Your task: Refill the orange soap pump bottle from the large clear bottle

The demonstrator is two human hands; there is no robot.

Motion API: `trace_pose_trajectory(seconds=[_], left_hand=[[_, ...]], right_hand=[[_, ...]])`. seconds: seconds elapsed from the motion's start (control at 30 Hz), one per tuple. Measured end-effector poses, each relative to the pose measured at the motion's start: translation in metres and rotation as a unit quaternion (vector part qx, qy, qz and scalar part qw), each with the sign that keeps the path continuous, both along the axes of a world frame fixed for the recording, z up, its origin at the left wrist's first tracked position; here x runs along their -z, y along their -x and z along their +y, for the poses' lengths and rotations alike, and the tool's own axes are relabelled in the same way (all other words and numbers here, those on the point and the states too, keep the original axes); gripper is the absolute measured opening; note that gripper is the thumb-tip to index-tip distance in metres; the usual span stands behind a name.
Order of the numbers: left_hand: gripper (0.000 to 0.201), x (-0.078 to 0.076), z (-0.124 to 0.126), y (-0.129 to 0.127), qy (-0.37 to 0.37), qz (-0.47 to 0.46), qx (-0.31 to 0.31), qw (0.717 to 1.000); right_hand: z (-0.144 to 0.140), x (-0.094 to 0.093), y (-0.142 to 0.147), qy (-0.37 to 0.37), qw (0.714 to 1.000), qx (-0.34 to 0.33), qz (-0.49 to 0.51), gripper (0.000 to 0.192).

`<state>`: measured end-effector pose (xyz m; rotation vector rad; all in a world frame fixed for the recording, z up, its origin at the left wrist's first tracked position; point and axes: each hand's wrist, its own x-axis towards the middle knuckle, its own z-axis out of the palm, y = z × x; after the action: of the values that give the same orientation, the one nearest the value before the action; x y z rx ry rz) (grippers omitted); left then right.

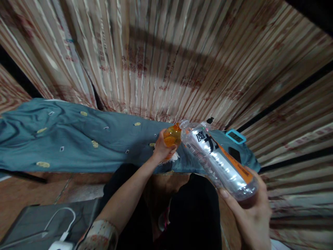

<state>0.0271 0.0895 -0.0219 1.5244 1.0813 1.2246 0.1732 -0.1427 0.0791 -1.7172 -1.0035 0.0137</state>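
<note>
In my right hand point(249, 208) is a large clear plastic bottle point(215, 159) with a silver and orange label. It is tilted, its neck up and to the left, and my fingers wrap round its base end. My left hand point(163, 147) is closed round an orange bottle point(172, 135), which leans with its top toward the upper right. The two bottle mouths meet or nearly meet; I cannot tell whether they touch. Whether liquid passes between them does not show. Something white and ragged point(174, 157) lies just below the orange bottle.
A teal patterned cloth point(78, 139) covers the long surface ahead. On its right lie a blue-framed digital display point(235, 136) and a dark phone-like object point(234, 154). Behind hangs a striped curtain point(156, 69). At lower left is a grey case point(33, 222) with a white cable point(74, 217).
</note>
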Motion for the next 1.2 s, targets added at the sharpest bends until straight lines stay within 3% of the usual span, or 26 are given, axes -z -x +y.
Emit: trace_pose_trajectory(seconds=[0.2, 1.2], left_hand=[[0.087, 0.0052, 0.0023, 0.0001, -0.012, -0.020, 0.007, 1.000], [0.085, 0.0008, -0.0008, 0.0001, -0.005, 0.019, -0.006, 1.000]], right_hand=[[-0.0014, 0.0013, 0.0012, -0.002, 1.000, 0.002, -0.010, 0.090], [0.0013, -0.0058, -0.0022, 0.014, 0.998, 0.014, -0.055, 0.094]])
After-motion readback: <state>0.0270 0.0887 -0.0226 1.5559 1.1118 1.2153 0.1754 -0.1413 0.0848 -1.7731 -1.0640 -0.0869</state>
